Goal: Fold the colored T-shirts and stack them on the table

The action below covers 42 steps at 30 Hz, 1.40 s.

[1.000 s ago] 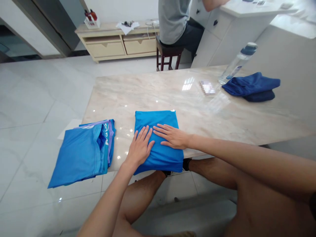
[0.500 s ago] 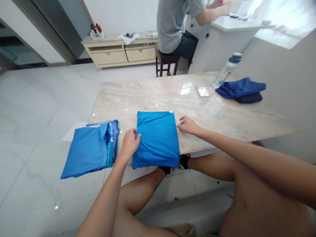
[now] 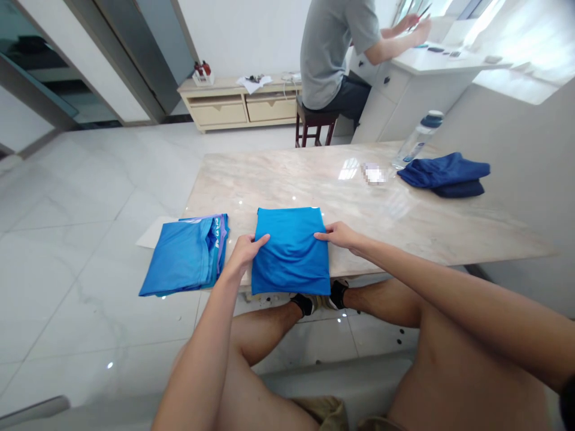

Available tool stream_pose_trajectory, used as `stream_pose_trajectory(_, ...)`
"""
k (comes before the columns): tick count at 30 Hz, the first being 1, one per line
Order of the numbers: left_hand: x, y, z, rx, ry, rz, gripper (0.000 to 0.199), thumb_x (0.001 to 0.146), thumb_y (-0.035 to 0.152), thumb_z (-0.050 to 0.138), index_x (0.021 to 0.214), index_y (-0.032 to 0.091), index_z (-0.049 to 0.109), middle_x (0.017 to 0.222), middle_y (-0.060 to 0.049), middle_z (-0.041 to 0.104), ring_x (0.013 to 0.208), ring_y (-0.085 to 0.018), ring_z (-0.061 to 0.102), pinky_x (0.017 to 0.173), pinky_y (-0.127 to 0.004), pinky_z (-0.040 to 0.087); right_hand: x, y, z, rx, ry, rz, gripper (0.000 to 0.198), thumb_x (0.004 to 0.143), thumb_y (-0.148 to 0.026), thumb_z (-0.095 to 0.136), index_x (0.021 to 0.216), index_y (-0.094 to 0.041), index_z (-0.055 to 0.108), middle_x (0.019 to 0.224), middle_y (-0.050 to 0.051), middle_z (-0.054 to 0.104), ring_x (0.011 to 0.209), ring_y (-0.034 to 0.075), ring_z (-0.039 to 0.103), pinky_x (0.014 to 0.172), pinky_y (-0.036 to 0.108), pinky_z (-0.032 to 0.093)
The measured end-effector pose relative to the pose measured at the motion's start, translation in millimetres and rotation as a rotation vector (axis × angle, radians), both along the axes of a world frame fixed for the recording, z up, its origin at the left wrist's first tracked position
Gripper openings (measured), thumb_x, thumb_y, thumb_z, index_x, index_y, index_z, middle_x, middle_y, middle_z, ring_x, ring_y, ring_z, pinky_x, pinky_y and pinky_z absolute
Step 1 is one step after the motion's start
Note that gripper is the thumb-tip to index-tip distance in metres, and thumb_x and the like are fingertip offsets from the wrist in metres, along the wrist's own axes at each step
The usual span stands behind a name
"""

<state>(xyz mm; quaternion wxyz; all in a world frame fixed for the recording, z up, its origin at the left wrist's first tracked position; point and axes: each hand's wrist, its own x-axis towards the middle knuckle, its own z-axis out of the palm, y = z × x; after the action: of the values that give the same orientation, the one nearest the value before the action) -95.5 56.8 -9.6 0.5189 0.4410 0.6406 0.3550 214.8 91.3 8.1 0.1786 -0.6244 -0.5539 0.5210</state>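
Room: glossy white tiled floor (image 3: 81, 197) with pale grey veining; dark-framed sliding doors (image 3: 112, 54) along the far left wall. A low cream wooden sideboard with two drawers (image 3: 242, 105) stands against the back wall, carrying a small white caddy with red-capped bottles (image 3: 203, 73) and loose papers.

Surface: long beige marble-patterned tabletop (image 3: 314, 179), polished, with ceiling lights reflected in it. A white counter (image 3: 431, 60) sits behind it to the right; a person in a grey T-shirt (image 3: 335, 48) sits there on a dark red wooden stool (image 3: 314, 123), facing away.

On the table, near edge, centre: folded bright blue shirt, squarish (image 3: 291, 251), its front edge hanging slightly past the table edge. Just to its left, apart from it, a stack of folded blue garments (image 3: 186, 254) overhanging the table corner, with a white sheet showing beneath. Far right: crumpled dark navy cloth (image 3: 444, 173), with a clear plastic water bottle with a dark blue cap (image 3: 417, 140) just beside it.

Left hand (image 3: 246, 250): fingers curled over the left edge of the bright blue shirt, grasping it. Right hand (image 3: 339, 234): fingers gripping the right edge of the same shirt.
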Motion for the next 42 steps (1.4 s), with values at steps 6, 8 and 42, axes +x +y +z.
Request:
stream_pose_trajectory(6,6.9,-29.7,80.4,0.121,-0.198,0.109,0.07,0.051,0.073,0.099,0.091,0.017,0.084,0.095,-0.011,0.084,0.094,-0.027,0.075,0.087,-0.035,0.058,32.6,-3.3,84.6,0.273,0.145,0.04,0.046,0.082,-0.065,0.084,0.084,-0.019,0.081,0.085,0.004,0.079,0.089,0.023,0.068,0.086,0.034,0.053)
stream_pose_trajectory(8,12.0,-39.1,123.4,0.185,-0.218,0.112,0.069,0.052,0.069,0.101,0.094,0.018,0.085,0.101,-0.011,0.085,0.098,-0.027,0.075,0.091,-0.036,0.059,42.6,-9.0,126.1,0.379,0.17,0.053,0.043,0.084,-0.062,0.083,0.085,-0.019,0.081,0.085,0.003,0.079,0.088,0.022,0.068,0.086,0.034,0.054)
stream_pose_trajectory(42,80.6,-202.1,343.2,0.901,-0.053,0.169,0.056,0.062,0.063,0.097,0.083,0.017,0.073,0.082,-0.003,0.075,0.081,-0.019,0.069,0.076,-0.03,0.056,91.9,-163.0,320.8,1.08,0.339,-0.159,0.049,0.09,-0.067,0.079,0.098,-0.019,0.077,0.091,0.006,0.077,0.09,0.024,0.072,0.08,0.034,0.06)
